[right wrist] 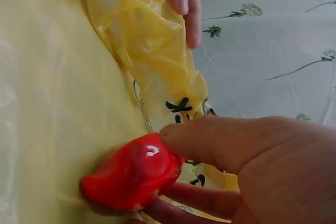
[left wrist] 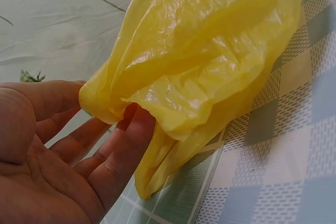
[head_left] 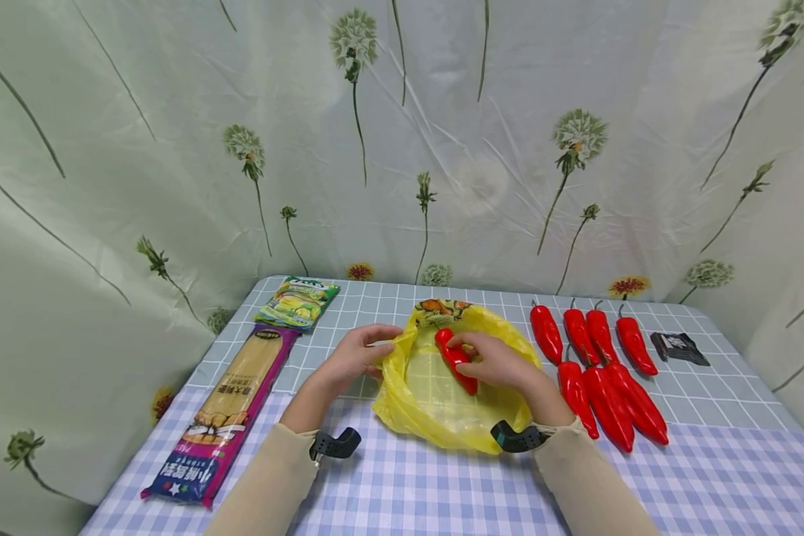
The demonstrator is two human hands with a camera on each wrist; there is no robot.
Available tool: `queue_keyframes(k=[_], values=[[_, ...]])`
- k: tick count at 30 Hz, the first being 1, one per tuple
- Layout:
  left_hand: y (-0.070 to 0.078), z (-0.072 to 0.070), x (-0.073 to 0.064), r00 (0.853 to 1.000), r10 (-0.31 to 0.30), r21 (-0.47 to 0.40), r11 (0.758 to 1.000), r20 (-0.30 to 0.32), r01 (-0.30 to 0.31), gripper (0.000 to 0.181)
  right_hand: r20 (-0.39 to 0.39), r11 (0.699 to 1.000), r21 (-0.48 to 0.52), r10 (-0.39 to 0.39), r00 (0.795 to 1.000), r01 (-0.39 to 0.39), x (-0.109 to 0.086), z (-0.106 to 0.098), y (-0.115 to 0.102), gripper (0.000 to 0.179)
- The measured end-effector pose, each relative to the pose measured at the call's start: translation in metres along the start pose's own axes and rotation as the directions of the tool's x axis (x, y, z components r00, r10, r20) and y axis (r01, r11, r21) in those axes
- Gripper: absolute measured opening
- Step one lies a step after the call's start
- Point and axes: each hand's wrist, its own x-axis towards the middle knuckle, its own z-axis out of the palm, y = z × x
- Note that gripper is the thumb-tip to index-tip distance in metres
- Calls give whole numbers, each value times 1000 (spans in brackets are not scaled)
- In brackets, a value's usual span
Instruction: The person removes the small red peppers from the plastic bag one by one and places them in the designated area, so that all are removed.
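Observation:
A yellow plastic bag (head_left: 391, 372) stands with its mouth spread wide at the table's middle. My left hand (head_left: 355, 356) pinches its left rim; in the left wrist view, fingertips (left wrist: 137, 124) meet the crinkled plastic. Inside the bag, my right hand (head_left: 499, 359) holds a red chili pepper (head_left: 445, 339) between thumb and fingers. The right wrist view shows the glossy pepper (right wrist: 131, 174) low over the bag's floor, its stem end by the thumb; whether it touches the plastic I cannot tell.
Several red chili peppers (head_left: 606, 398) lie in two rows to the right, beside a small black packet (head_left: 680, 348). On the left are a long noodle pack (head_left: 231, 409) and a green-yellow packet (head_left: 298, 301). A flowered curtain (head_left: 402, 149) hangs behind the table.

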Motion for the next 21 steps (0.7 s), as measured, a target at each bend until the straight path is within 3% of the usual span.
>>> queue_keyframes(k=[9,17,21], values=[[3,-2,-2,998,33,-38,999,-52,-35,35,13,993,-76,-87,996,87,1,10,-2,23],[3,-2,-2,998,31,-15,999,-61,-32,34,19,995,-78,-60,998,61,0,13,-6,5],[4,-2,-2,997,22,-7,1000,-69,-22,34,20,994,-86,-65,998,66,1,12,-6,7]])
